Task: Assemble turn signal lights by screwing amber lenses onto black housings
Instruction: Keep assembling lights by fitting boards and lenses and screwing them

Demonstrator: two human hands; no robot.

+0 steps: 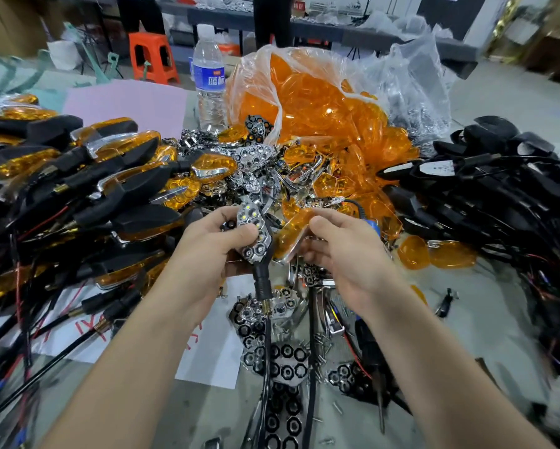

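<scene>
My left hand [209,251] grips a black housing with a chrome honeycomb LED reflector [254,231], its black stem and wire [261,286] hanging down toward me. My right hand [340,251] pinches an amber lens [291,234] with a chrome edge, held right beside the reflector and tilted against it. A plastic bag of loose amber lenses [317,102] lies behind. A pile of finished lights, amber on black [103,176], fills the left side. Bare black housings with wires [486,189] are heaped at the right.
A water bottle [209,76] stands at the back centre. Chrome reflectors [281,358] and small screws [324,341] lie on the table near me, beside a blue-handled screwdriver [369,345]. White paper [207,351] lies underneath. An orange stool [152,56] and people's legs are beyond the table.
</scene>
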